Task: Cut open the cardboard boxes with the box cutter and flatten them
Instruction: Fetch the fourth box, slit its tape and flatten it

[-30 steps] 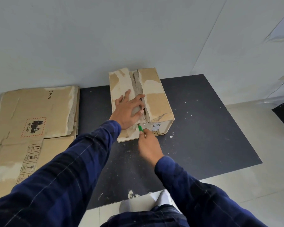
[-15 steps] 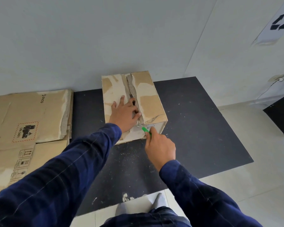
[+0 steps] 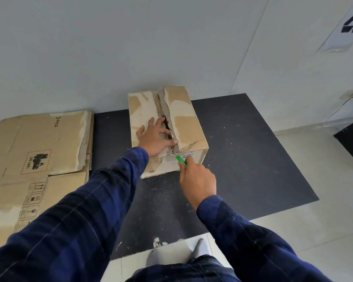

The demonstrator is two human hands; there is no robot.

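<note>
Nearest to you, your socked feet [image 3: 200, 247] stand at the near edge of the black mat [image 3: 243, 159]. That puts you square over the work, with both arms reaching forward and down.

Your right hand [image 3: 198, 180] grips the green box cutter [image 3: 180, 160], its fingers [image 3: 190, 160] curled round the handle. The blade end is at the near end of the top seam, right at the box's front edge. From that low grip, a pull toward you would likely run the blade along the seam rather than stab into it.

Just beyond, your left hand [image 3: 155, 139] lies flat on the left top flap of the cardboard box [image 3: 183, 121]. Its fingers [image 3: 151, 124] are spread and the thumb reaches across to the seam. It appears to pin the flap and steady the box against the cutter's drag. Mind that thumb, because it sits close to the blade's line.

The box stands upright on the mat with its long side running away from you. Its torn centre seam is already gaping, so the top looks mostly open and the flattening is yet to come. The mat probably spares the floor from the blade.

To your left, flattened boxes [image 3: 39, 143] lie stacked on the floor beside the mat, out of the cutting area and well apart from your hands.

Farthest off, the box's back end sits close to the pale wall [image 3: 110, 47]. A paper sign [image 3: 348, 23] hangs on the wall at upper right.
</note>
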